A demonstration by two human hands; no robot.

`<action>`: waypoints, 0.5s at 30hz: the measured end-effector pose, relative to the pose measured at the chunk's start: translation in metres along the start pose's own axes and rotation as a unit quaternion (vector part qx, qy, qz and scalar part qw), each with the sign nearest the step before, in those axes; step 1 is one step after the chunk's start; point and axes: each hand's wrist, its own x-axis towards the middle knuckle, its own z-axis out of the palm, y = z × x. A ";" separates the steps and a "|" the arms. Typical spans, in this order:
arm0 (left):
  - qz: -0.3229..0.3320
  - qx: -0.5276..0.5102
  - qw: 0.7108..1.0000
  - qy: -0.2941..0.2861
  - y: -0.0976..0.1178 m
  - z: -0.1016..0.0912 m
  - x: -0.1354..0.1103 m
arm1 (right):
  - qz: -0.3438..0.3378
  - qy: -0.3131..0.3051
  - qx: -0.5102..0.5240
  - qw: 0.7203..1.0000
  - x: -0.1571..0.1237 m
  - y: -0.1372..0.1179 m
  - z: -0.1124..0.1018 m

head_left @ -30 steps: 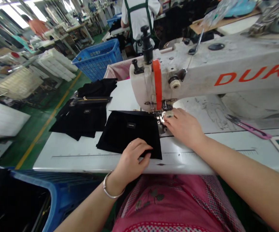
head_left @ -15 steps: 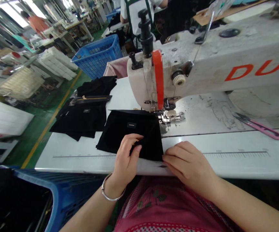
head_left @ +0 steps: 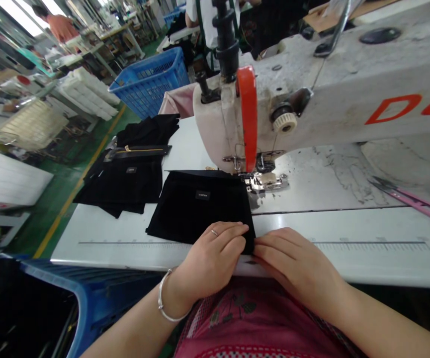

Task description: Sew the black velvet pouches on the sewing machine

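Observation:
A black fabric piece (head_left: 185,211) with a small label (head_left: 203,195) lies flat on the machine table, its far right corner at the presser foot (head_left: 269,182) of a sewing machine (head_left: 220,119). My left hand (head_left: 218,256), a ring on one finger, is closed on the fabric near its right edge, fingertips together. At the near right corner my right hand (head_left: 293,261) pinches the edge between thumb and fingers. The thumb of my left hand is mostly hidden.
Left on the table (head_left: 99,251) lies a stack of black fabric pieces (head_left: 125,184) with a zipper strip (head_left: 140,151). Pink-handled thread snips (head_left: 416,199) rest at right. A blue crate (head_left: 88,298) stands below left, another blue basket (head_left: 151,79) behind. A person (head_left: 61,27) is farther off.
My left hand has moved right and nearer me, from the middle of the fabric to its right edge. My right hand stays at the corner. The view has shifted slightly.

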 end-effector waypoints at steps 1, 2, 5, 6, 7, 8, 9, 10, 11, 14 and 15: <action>0.002 0.002 1.000 0.005 0.000 0.001 0.000 | -0.004 -0.002 -0.001 1.000 -0.001 0.000 0.000; 0.007 0.004 1.000 0.008 -0.001 0.003 -0.001 | -0.008 -0.003 -0.002 1.000 -0.002 0.000 -0.001; 0.024 0.002 1.000 0.017 -0.002 0.009 -0.006 | -0.012 -0.006 -0.007 1.000 -0.007 -0.001 0.000; 0.029 -0.001 0.999 0.025 -0.002 0.011 -0.008 | -0.012 -0.004 -0.009 1.000 -0.008 -0.002 0.000; 0.032 -0.003 0.999 0.033 -0.002 0.013 -0.010 | -0.012 -0.002 -0.010 1.000 -0.009 -0.002 0.001; 0.032 -0.005 0.999 0.037 -0.002 0.015 -0.011 | -0.012 -0.001 -0.008 1.000 -0.010 -0.003 0.001; 0.029 -0.005 0.999 0.039 -0.001 0.016 -0.011 | -0.011 -0.002 -0.004 1.000 -0.011 -0.004 0.000; 0.023 -0.006 0.999 0.037 0.000 0.017 -0.011 | -0.011 -0.005 0.000 1.000 -0.011 -0.004 0.000; 0.018 -0.007 0.999 0.035 0.001 0.018 -0.011 | -0.011 -0.009 0.003 1.000 -0.011 -0.005 -0.001; 0.016 -0.008 0.999 0.026 0.003 0.016 -0.008 | -0.014 -0.018 0.000 1.000 -0.009 -0.006 -0.004; 0.018 -0.008 0.999 0.027 0.003 0.014 -0.006 | -0.016 -0.020 -0.003 1.000 -0.008 -0.006 -0.005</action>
